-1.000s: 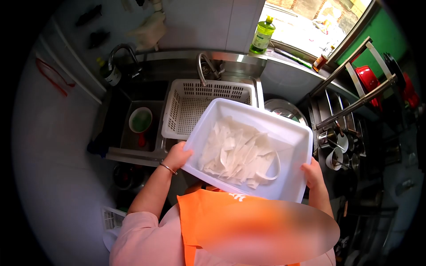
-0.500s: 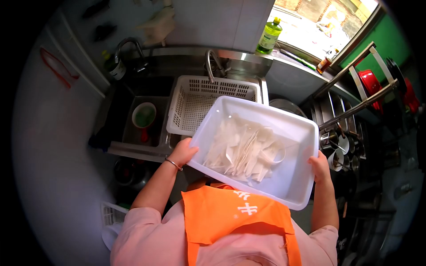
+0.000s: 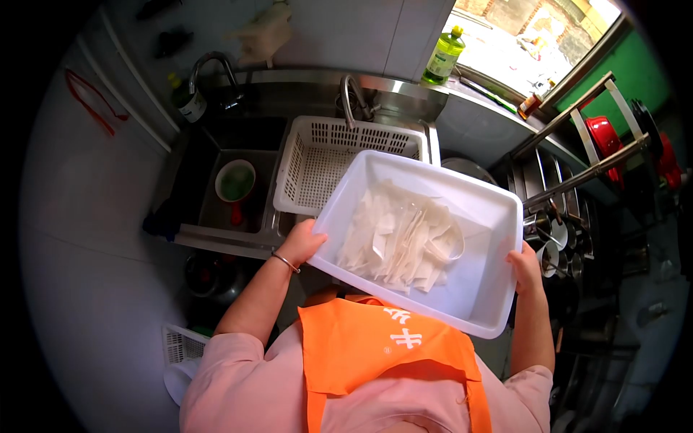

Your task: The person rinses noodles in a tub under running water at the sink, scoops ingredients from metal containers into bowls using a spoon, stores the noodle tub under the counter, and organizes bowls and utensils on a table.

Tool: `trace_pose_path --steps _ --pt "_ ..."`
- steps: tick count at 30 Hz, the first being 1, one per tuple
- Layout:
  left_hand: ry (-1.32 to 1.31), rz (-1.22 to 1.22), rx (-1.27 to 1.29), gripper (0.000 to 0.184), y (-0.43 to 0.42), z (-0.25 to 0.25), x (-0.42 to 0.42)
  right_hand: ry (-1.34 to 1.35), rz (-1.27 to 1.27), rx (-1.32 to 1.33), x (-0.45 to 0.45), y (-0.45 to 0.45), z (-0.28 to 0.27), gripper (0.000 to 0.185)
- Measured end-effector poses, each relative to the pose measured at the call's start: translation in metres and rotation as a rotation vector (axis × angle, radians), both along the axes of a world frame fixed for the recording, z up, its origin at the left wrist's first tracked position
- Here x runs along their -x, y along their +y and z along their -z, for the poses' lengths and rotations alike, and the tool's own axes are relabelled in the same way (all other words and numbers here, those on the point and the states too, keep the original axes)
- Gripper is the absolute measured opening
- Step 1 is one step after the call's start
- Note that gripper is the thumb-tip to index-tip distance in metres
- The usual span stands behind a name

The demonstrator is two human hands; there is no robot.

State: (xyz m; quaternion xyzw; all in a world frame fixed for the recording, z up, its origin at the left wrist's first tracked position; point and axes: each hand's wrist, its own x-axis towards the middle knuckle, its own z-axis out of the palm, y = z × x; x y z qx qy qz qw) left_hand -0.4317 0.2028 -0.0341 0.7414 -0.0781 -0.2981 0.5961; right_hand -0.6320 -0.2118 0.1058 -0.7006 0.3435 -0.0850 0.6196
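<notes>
Between my two hands is a white plastic tub [image 3: 494, 249], tilted with its inside facing me. A heap of pale, flat strips [image 3: 404, 238] lies in it; I cannot tell what they are made of. My left hand [image 3: 304, 243], with a bangle at the wrist, is closed on the tub's left edge. On the opposite edge, my right hand [image 3: 525, 267] grips the rim. Part of a white perforated basket [image 3: 314, 137] in the sink is hidden behind the tub's upper left corner.
A double steel sink [image 3: 216, 242] with two curved taps stands ahead. The left basin holds a red-handled bowl [image 3: 236, 182]. A green detergent bottle [image 3: 443, 56] is on the windowsill. To the right, a metal rack [image 3: 588, 177] stands near several pots and cups.
The strips have shifted slightly inside the tub. The tub sits a little higher and further right in view, still held by both hands.
</notes>
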Motion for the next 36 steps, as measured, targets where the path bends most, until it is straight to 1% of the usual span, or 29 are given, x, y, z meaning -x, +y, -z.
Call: trace_pose_path --steps 10,15,20,26,31,36 --pt "-0.004 0.01 0.009 0.029 0.004 0.005 -0.004 0.04 0.002 0.02 -0.004 0.013 -0.008 0.036" --pt "-0.005 0.017 0.005 0.03 0.005 0.006 -0.007 0.032 -0.019 -0.004 -0.005 0.004 0.002 0.038" --pt "0.019 0.017 0.029 0.03 0.005 0.007 -0.008 0.04 0.002 -0.029 -0.008 0.012 -0.007 0.04" --pt "0.036 0.01 0.053 0.03 0.004 -0.004 -0.008 0.033 0.007 -0.003 -0.01 0.011 -0.006 0.041" --pt "0.054 0.02 0.058 0.031 0.007 -0.003 -0.011 0.001 -0.018 -0.029 -0.01 0.009 -0.002 0.041" --pt "0.065 0.017 0.056 0.032 0.008 -0.001 -0.011 0.016 0.001 0.0 -0.013 0.014 -0.006 0.041"
